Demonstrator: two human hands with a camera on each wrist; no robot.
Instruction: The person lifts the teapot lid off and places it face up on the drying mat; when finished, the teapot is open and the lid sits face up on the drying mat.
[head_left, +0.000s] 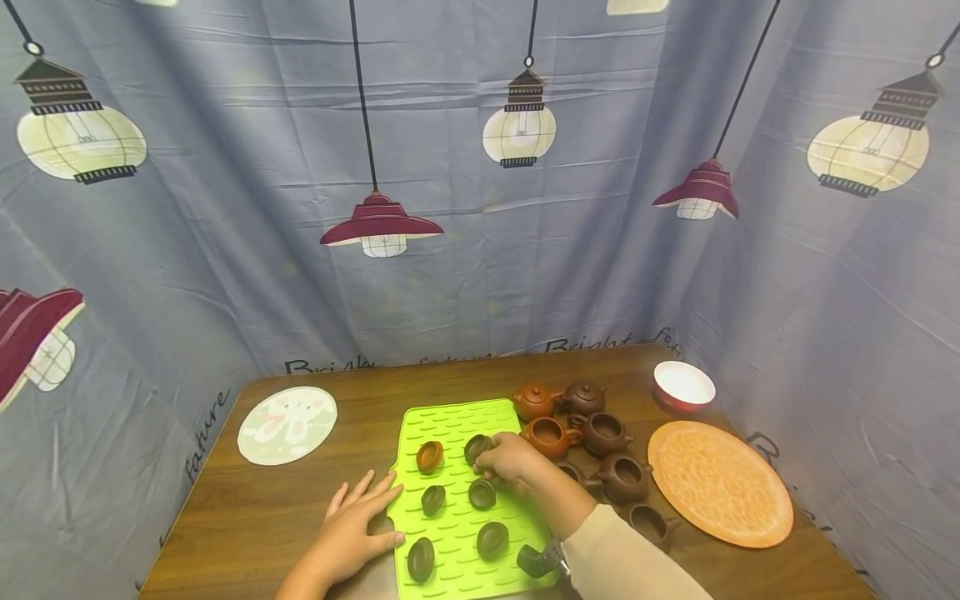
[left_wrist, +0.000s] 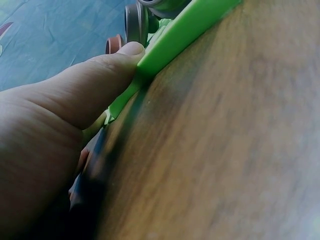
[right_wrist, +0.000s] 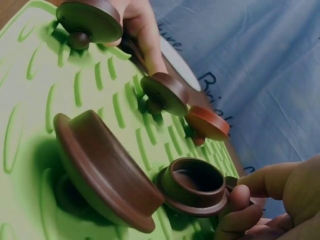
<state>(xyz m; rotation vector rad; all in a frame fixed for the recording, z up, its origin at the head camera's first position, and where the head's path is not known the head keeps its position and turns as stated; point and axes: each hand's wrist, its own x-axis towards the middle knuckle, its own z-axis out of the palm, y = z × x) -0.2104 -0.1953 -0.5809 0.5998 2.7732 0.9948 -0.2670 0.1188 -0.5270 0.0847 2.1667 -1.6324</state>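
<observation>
Pinching a small dark teapot lid [head_left: 472, 448] by its edge, the right hand [head_left: 513, 461] is over the far, right part of the green mat [head_left: 457, 517], its thumb and fingers curled in close. The held lid is round, so it has no true long axis; seen from the head, its outline slants roughly from 1 to 7 o'clock and its hollow side seems to face upward. Whether it touches the mat I cannot tell. Counting 12 as away from the person, a second brown lid [head_left: 482, 494] is just beside it at 6, with a third [head_left: 492, 541] farther out that way. An orange lid [head_left: 430, 457] lies near 9, another brown lid [head_left: 433, 500] between 7 and 8, and one more [head_left: 422, 559] at 7. The lids on the mat rest knob down, tilted. Out past 8, the left hand [head_left: 358, 521] lies flat, fingers spread wide, thumb tip touching the mat's edge. Two lidded teapots, one orange [head_left: 534, 402] and one brown [head_left: 582, 398], stand around 2; open pots [head_left: 625, 479] cluster from 3 to 4. Beyond them sit a red bowl [head_left: 683, 386] and an orange round placemat [head_left: 720, 483].
</observation>
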